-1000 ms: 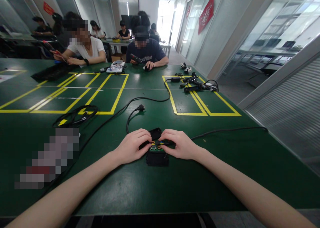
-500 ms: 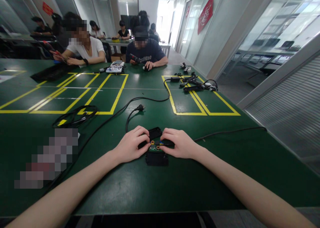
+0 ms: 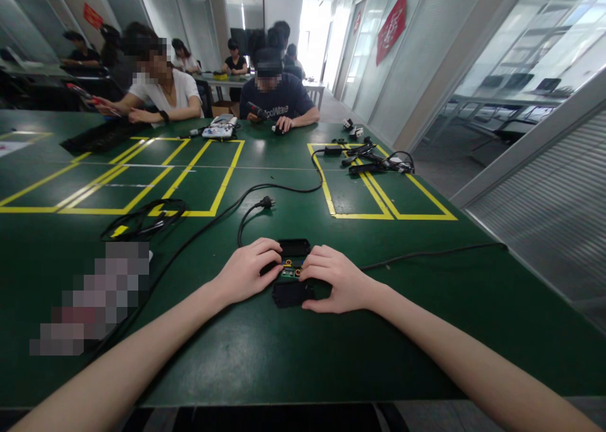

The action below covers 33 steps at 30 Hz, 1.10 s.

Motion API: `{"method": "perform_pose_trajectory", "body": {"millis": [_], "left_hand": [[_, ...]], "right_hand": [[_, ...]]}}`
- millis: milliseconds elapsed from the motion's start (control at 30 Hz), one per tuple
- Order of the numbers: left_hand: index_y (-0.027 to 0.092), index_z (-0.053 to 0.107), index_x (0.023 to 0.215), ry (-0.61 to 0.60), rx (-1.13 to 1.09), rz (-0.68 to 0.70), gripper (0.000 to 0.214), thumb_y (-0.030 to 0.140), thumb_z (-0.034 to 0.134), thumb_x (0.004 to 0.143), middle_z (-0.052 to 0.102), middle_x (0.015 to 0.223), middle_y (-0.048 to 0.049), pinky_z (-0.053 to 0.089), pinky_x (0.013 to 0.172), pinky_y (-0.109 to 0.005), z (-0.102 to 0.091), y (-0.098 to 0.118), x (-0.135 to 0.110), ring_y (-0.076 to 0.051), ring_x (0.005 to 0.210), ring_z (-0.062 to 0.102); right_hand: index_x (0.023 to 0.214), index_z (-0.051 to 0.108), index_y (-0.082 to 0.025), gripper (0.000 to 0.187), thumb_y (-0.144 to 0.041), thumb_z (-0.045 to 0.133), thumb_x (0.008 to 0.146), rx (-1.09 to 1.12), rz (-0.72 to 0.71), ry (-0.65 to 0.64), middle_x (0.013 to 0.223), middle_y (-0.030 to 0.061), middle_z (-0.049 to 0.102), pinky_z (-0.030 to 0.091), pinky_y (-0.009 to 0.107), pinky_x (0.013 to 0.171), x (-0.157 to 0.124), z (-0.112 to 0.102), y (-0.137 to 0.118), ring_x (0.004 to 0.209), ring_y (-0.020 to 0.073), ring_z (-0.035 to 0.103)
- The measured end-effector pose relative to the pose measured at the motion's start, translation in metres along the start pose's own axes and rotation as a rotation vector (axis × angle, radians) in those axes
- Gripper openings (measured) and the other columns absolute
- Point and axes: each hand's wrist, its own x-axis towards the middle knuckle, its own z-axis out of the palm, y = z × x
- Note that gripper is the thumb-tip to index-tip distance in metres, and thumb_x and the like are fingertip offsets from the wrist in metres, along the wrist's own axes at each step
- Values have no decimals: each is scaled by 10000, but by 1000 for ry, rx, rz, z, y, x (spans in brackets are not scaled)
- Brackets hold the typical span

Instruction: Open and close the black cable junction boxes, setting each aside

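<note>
A small green circuit board (image 3: 288,272) with copper-wound coils lies between two black plastic case halves. My left hand (image 3: 250,268) is closed at the board's left end, pinching a black cable end there; the fingers partly hide it. The far case half (image 3: 294,247) lies just beyond the board. Nearer to me is the other case half (image 3: 290,294). My right hand (image 3: 337,280) curls around this near half's right end, thumb at its front corner and fingers by the board's right side. The exact contact is partly hidden.
A black plug (image 3: 266,203) on a cord lies beyond my left hand. Another cable (image 3: 426,252) runs off to the right. A coiled cable (image 3: 144,220) and a blurred object (image 3: 95,293) lie left. Black parts (image 3: 374,160) are piled far right. Two people sit across the table.
My right hand has left the wires at the board's right end and spread down to the near case half. That half has shifted slightly left and away from me. My left hand stays put.
</note>
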Motion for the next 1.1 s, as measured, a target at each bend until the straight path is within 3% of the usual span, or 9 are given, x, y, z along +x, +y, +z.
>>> {"method": "perform_pose_trajectory", "body": {"millis": [200, 433, 633, 733, 867, 1000, 1100], "left_hand": [[204, 667, 949, 6, 73, -30, 102, 209, 578, 998, 716, 1179, -86, 606, 956, -359, 1, 0, -1, -231, 1179, 683], [201, 662, 893, 15, 90, -50, 91, 219, 639, 979, 747, 1044, -57, 589, 907, -389, 0, 3, 4, -240, 1045, 671], [195, 677, 901, 9, 62, -66, 113, 226, 615, 990, 744, 1040, -57, 583, 856, -354, -2, 3, 4, -210, 970, 683], [195, 679, 904, 2, 55, -76, 118, 226, 603, 989, 739, 1059, -62, 586, 845, -349, -2, 4, 3, -207, 958, 690], [201, 674, 895, 15, 31, -74, 108, 208, 608, 980, 738, 1043, -64, 583, 850, -356, -2, 6, 3, -216, 969, 688], [198, 671, 908, 26, 14, -62, 109, 207, 601, 991, 739, 1030, -65, 577, 851, -355, -1, 5, 3, -214, 960, 685], [195, 665, 915, 24, 19, -65, 116, 212, 592, 1004, 740, 1023, -62, 570, 847, -352, 1, 3, 3, -212, 948, 684]], "right_hand": [[953, 640, -208, 317, -455, 803, 840, -42, 56, 11, 948, 68, 689, 448, 359, 772, 0, 0, 1, 888, 227, 599], [939, 621, -201, 337, -451, 813, 823, -16, 64, -11, 966, 73, 670, 465, 382, 797, 1, -1, 0, 897, 239, 583], [932, 592, -214, 60, -252, 639, 934, 81, 154, 128, 1009, 82, 629, 498, 364, 808, -2, -6, 7, 921, 221, 595], [1017, 595, -213, 186, -277, 700, 877, 127, 197, 119, 1084, 98, 615, 520, 375, 846, -3, -8, 6, 990, 237, 601], [1117, 636, -201, 349, -388, 755, 848, 104, 58, 64, 1137, 118, 638, 506, 412, 881, -1, -4, -2, 1008, 250, 605], [952, 666, -208, 138, -333, 703, 906, 16, -95, 18, 1007, 71, 703, 474, 367, 774, 1, 4, -5, 896, 215, 614], [909, 670, -205, 88, -289, 684, 930, -40, -93, 17, 1014, 70, 724, 473, 369, 779, 0, 6, -2, 902, 214, 622]]}}
